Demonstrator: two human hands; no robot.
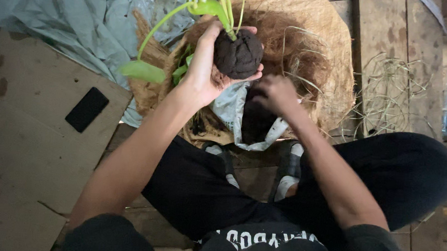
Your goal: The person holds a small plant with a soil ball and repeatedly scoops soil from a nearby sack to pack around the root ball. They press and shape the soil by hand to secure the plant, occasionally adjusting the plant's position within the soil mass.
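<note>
I see the soil ball (238,54), dark and round with cracks across its surface, already packed around the roots of a small plant (211,4) whose green stems and leaves rise out of its top; it is held up in the air above the brown fibre sheet (324,38). My left hand (207,61) cups the ball from the side and below, fingers curled around it. The ball looks formed but still bare: no fibre covers it and nothing is tied round it, so I judge the wrapping is still to come. My right hand (274,92) reaches down into the grey plastic bag (232,108) of dark soil just below the ball; its fingers point into the bag, and I cannot tell whether they are spread or closed on anything. Loose pale strands (388,90) lie on the wooden floor (382,26) to the right. To the left, a black phone (86,109) rests on flat cardboard (18,142), and a crumpled grey plastic sheet (58,9) with a round blue mark lies beyond.
</note>
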